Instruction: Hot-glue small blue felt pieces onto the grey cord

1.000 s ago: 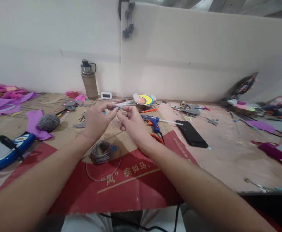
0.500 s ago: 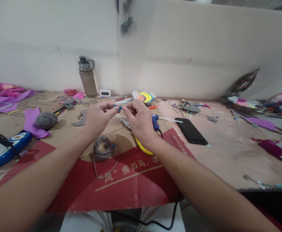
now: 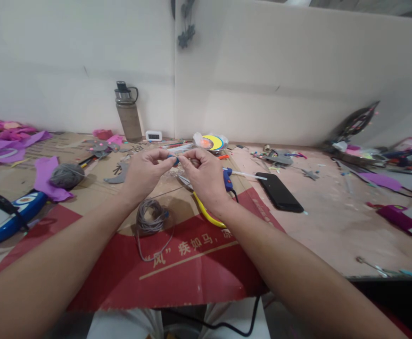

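Note:
Above the cardboard, my left hand (image 3: 145,173) pinches a small blue piece (image 3: 174,160) between thumb and fingertips. My right hand (image 3: 206,179) meets it from the other side, thumb and forefinger closed together at the piece's edge. Whatever sits between those right fingertips is too small to make out. Below the hands lies a coil of grey cord (image 3: 151,217) with a loose end trailing forward. A yellow-handled cutting tool (image 3: 209,214) lies partly under my right hand. Just right of that hand is a blue glue gun (image 3: 227,179) with a white glue stick in it.
A black phone (image 3: 279,192) lies to the right. Behind stand a water bottle (image 3: 128,115) and a small white clock (image 3: 153,136). A grey yarn ball (image 3: 66,175) and purple felt (image 3: 46,176) lie left. Red printed cardboard (image 3: 177,278) covers the front edge.
Both hands keep their pinch around the small blue piece, with only slight finger movement. The things on the table have not moved.

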The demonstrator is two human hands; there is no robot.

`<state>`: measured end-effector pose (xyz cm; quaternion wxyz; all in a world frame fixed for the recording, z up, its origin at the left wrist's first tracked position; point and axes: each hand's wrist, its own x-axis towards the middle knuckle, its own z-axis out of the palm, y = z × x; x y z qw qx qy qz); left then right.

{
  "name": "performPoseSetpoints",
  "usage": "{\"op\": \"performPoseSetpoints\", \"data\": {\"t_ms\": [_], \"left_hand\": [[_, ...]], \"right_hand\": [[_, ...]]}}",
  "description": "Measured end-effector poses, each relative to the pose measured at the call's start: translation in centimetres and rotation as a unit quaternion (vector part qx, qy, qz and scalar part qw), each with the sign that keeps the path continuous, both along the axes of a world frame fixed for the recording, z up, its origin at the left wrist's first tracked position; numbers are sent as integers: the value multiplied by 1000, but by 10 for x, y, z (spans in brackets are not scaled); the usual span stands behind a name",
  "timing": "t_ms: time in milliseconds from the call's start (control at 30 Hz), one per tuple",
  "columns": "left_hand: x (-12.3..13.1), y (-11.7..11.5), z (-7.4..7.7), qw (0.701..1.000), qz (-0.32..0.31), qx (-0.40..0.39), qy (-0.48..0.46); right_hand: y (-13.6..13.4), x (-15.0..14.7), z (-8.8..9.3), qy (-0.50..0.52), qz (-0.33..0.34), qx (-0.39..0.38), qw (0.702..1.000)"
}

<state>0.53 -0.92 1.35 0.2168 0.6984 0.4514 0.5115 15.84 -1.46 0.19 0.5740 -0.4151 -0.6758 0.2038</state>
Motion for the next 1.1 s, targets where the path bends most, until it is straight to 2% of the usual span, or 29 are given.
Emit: {"op": "performPoseSetpoints", "data": {"t_ms": [167,267,400,567,733,933,1100], "left_hand": [[0,-1,2,1000,-2,-5,26],[-1,0,3,998,-24,-16,57],[-3,4,5,996,-44,-36,73],[-5,11,0,995,-82,-56,-5],[-6,15,-2,990,-107,-84,-40],[-7,13,0,988,-94,-120,-10],[-7,5,10,989,-77,-92,84]], "right_hand": [[-1,-1,0,7,-27,-5,1000],[-1,-1,0,12,-43,-3,999],[1,2,-1,33,-22,-25,999],[5,4,-3,71,5,-75,995],[7,4,-7,65,13,-66,996],[5,3,-11,20,5,-23,1000],[5,3,-11,-5,7,-7,1000]]}}
